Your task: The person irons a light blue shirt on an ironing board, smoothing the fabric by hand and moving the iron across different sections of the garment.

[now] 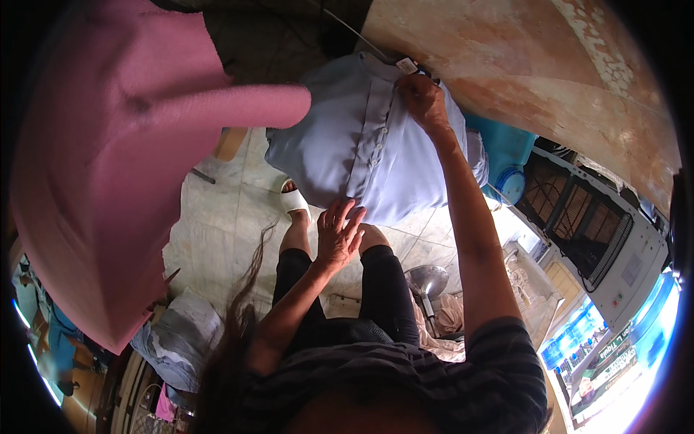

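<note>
right hand [423,105] partly hiding its own fingertips, grip on pale shirt [416,166] unclear, tag [407,66] print too small, marbled surface [506,65] cut off

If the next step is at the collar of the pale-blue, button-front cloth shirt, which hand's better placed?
Right hand, likely: it's at the far end of the shirt, close to the collar and small white rectangular tag. The open left hand is down at the shirt's near edge.
</note>
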The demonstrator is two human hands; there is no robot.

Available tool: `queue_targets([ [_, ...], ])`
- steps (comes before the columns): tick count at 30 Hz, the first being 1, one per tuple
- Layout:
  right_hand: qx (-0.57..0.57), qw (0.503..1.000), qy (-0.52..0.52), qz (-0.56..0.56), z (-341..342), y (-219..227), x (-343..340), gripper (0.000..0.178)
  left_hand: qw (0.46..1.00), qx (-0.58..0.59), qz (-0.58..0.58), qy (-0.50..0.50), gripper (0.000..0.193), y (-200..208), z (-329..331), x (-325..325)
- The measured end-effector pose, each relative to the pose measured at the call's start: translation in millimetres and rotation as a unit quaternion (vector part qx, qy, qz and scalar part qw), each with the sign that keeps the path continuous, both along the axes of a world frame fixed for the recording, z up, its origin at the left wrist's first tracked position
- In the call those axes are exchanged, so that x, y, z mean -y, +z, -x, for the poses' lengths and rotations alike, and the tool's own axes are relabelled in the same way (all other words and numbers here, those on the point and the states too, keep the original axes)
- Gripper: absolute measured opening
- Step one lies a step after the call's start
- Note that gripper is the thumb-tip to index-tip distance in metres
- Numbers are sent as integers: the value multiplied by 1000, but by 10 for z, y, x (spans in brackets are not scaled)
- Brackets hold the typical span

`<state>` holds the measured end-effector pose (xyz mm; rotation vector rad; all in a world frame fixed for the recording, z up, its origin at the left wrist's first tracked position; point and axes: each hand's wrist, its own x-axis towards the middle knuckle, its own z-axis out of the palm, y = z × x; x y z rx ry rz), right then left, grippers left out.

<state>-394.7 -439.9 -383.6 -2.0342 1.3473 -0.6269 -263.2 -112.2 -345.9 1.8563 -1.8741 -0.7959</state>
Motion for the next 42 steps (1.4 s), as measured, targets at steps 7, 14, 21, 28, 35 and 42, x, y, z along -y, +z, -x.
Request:
queue_targets([
  [7, 23, 988, 70, 134, 28, 16, -117, 19, 995, 54, -68, -38, 69, 81, 36, -24],
  [14, 37, 974, 178, 131, -267, 158, -6, 12, 994, 78, -75, -8, 78, 180, 18, -94],
  [21, -136, 966, 206, 78, 118, -97, 225, 24, 993, 110, -42, -20, 74, 154, -117, -431],
  [28, 5, 935, 354, -7, -557, 1266, -925, 14, 942, 120, -112, 292, 67, -56, -847, -1461],
  [35, 148, 837, 413, -327, -2236, 3347, -2811, 21, 856, -27, -207, 473, 44, -27, -2627, -2433],
  [42, 194, 839, 506, -59, -4293, 3917, -3767, 26, 716, -64, 47, 694, 31, -120, -4473, -3897],
])
